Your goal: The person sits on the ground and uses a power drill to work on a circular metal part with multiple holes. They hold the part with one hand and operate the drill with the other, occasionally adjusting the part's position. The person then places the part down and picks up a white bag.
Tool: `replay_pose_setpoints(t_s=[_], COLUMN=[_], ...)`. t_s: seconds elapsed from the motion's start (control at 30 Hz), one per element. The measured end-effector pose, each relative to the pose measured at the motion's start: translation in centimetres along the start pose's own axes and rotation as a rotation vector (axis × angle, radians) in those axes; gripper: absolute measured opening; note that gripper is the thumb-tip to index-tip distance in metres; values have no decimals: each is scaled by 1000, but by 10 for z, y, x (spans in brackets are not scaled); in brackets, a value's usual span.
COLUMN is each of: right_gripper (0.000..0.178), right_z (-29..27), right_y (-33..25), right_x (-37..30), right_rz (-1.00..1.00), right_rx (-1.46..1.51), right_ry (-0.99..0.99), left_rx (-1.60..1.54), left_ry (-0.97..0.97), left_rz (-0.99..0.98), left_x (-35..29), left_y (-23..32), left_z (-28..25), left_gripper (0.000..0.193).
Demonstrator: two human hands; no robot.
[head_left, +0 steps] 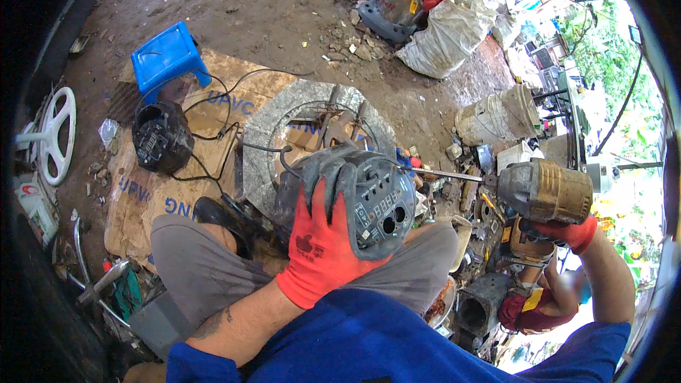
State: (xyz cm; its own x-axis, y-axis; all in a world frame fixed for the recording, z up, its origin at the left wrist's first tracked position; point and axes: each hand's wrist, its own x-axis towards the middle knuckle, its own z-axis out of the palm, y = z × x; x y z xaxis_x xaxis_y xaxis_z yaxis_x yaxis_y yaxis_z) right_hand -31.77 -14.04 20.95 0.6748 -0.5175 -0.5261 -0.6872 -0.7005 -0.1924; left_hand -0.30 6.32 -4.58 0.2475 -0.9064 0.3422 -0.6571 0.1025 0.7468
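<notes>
My left hand [328, 230], in a red glove with grey fingers, is closed over the top of a round black speaker unit [389, 202]. The unit rests at my lap and has a control panel with a small display, buttons and round holes. In my right hand [567, 232], also gloved, is a worn yellow-brown demolition hammer [550, 188], held up at the right. Its long steel bit [454, 174] points left, its tip at the rim of the panel. Whether the tip touches or enters the casing, I cannot tell. A black cable [262, 147] leads into the unit.
Beyond my knees lies an octagonal grey slab [273, 120] with a round opening, on flattened cardboard [128, 202]. A second black unit [162, 138] and a blue stool [167, 57] stand at left. Buckets [500, 113] and scrap crowd the right; another person [532, 308] is there.
</notes>
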Motion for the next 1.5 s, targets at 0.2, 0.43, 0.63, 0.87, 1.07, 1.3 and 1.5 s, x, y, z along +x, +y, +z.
replay_pose_setpoints(t_s=[0.2,0.43,0.63,0.87,1.07,1.3,1.5], right_gripper=[60,60,57,53,57,62,63], right_z=[-29,-68,-75,-89,-83,-88,-103], right_y=[-36,-116,-144,-103,-88,-105,-112], right_x=[19,67,83,88,81,96,109], right_rz=[257,409,280,73,202,220,122], right_rx=[314,396,129,-129,-27,82,77], right_ry=[-39,-69,-95,-178,-145,-166,-238], left_rx=[-1,23,0,8,13,-3,6], left_ry=[0,14,20,-113,-51,0,-19], left_rz=[1,-6,-24,-113,-70,-63,-68], left_x=[1,3,4,-7,-2,-1,-2], left_y=[0,0,-1,-4,-3,-4,-6], left_z=[1,2,2,3,0,1,0], left_gripper=[134,132,129,127,116,117,115])
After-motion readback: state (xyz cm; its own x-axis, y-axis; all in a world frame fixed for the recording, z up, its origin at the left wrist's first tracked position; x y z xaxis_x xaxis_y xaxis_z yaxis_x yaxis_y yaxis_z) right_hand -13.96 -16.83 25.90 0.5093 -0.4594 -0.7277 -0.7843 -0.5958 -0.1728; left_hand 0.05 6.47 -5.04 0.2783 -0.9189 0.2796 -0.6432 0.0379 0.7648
